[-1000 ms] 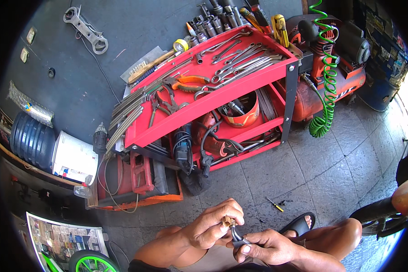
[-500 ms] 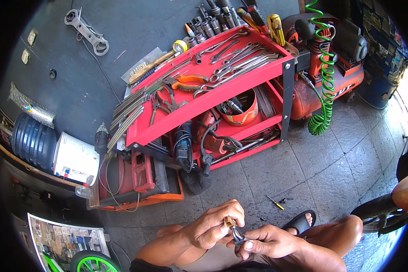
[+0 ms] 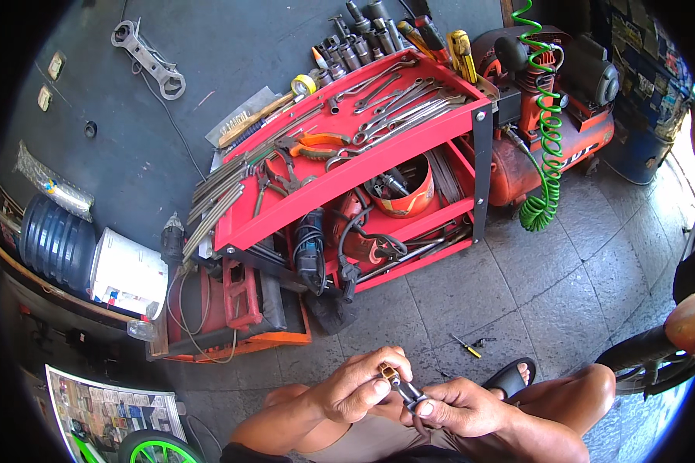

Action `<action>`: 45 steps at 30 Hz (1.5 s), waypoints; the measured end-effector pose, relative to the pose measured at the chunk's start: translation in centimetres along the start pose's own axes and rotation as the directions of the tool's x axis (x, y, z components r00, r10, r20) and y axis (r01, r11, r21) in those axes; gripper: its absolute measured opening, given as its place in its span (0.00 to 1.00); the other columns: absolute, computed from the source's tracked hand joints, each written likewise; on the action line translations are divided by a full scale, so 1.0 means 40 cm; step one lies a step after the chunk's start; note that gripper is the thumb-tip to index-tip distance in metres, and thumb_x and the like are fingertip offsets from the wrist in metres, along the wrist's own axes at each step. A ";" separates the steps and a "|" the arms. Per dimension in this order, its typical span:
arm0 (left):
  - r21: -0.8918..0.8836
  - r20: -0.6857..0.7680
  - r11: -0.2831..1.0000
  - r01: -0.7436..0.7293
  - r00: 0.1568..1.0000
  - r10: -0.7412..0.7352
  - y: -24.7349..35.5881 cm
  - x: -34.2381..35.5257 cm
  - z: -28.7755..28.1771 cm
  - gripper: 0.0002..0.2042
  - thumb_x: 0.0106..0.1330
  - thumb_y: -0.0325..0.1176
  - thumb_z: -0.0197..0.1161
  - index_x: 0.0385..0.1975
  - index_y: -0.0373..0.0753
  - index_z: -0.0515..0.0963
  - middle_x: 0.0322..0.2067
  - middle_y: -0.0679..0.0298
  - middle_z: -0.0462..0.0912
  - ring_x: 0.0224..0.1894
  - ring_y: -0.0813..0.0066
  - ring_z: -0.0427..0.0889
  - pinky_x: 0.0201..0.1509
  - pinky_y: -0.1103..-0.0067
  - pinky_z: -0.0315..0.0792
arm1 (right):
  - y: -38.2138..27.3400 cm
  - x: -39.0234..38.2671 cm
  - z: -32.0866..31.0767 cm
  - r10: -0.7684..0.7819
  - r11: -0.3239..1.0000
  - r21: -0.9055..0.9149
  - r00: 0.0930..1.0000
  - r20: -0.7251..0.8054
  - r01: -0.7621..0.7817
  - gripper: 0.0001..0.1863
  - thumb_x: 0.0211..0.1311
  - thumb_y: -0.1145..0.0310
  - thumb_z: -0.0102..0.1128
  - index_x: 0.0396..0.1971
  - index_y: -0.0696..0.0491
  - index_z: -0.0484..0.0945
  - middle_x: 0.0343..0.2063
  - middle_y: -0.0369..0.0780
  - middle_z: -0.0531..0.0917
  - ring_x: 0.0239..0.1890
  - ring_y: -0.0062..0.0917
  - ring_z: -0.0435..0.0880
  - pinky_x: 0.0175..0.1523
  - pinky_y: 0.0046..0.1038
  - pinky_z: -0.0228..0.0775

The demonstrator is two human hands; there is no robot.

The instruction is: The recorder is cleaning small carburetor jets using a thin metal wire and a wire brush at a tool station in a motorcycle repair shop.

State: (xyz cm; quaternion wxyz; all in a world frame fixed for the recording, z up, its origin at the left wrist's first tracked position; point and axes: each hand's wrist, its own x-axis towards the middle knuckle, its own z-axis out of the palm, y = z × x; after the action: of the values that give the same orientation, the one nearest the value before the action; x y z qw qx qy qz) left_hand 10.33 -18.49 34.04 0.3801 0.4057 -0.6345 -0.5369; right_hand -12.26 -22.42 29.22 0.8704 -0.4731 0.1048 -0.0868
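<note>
The left hand [image 3: 355,390] pinches the brass-coloured tip of a small fitting [image 3: 398,383] between thumb and forefinger; the right hand [image 3: 459,405] clamps its dark body, both held over the person's lap, above the tiled floor [image 3: 564,285]. A slip could likely drop the part onto the tiles near the small screwdriver [image 3: 466,346]. The fitting looks short, metallic, dark with a yellowish end. Beyond stands the red tool cart [image 3: 347,177].

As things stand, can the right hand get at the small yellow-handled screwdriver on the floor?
Probably not yet: the right hand is busy pinching a small dark part with the left hand. The screwdriver lies on bare floor tiles just ahead, with nothing blocking it.
</note>
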 end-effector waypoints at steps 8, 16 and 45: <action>-0.045 -0.012 0.997 0.057 0.998 -0.057 -0.004 -0.001 0.005 0.15 0.68 0.38 0.44 0.40 0.31 0.69 0.28 0.56 0.70 0.30 0.69 0.67 0.41 0.69 0.66 | -0.018 -0.002 -0.007 -0.110 0.942 -0.329 0.989 -0.096 0.073 0.19 0.72 0.55 0.51 0.43 0.55 0.81 0.16 0.36 0.74 0.19 0.20 0.73 0.27 0.27 0.67; -0.003 0.004 0.999 -0.054 0.999 0.054 -0.029 0.008 -0.002 0.14 0.67 0.39 0.45 0.41 0.34 0.70 0.30 0.60 0.69 0.26 0.74 0.68 0.32 0.75 0.64 | -0.045 -0.002 0.007 -0.316 0.738 -0.661 0.934 -0.167 0.131 0.15 0.68 0.60 0.57 0.39 0.58 0.80 0.23 0.43 0.82 0.24 0.36 0.84 0.30 0.33 0.74; -0.433 -0.211 0.879 0.198 0.926 -0.312 -0.073 -0.005 0.025 0.12 0.67 0.40 0.47 0.27 0.38 0.67 0.25 0.71 0.65 0.28 0.85 0.60 0.33 0.83 0.56 | -0.080 -0.022 0.004 -0.262 0.762 -0.646 0.935 -0.239 0.048 0.18 0.66 0.57 0.58 0.43 0.58 0.81 0.24 0.45 0.84 0.27 0.38 0.86 0.33 0.33 0.77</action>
State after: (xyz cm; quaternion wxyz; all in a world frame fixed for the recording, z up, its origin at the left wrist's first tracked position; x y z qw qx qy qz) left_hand 9.78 -18.20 31.01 0.4648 0.4694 -0.3915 -0.6405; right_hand -13.22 -23.79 32.10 0.6225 -0.7240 0.2255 -0.1934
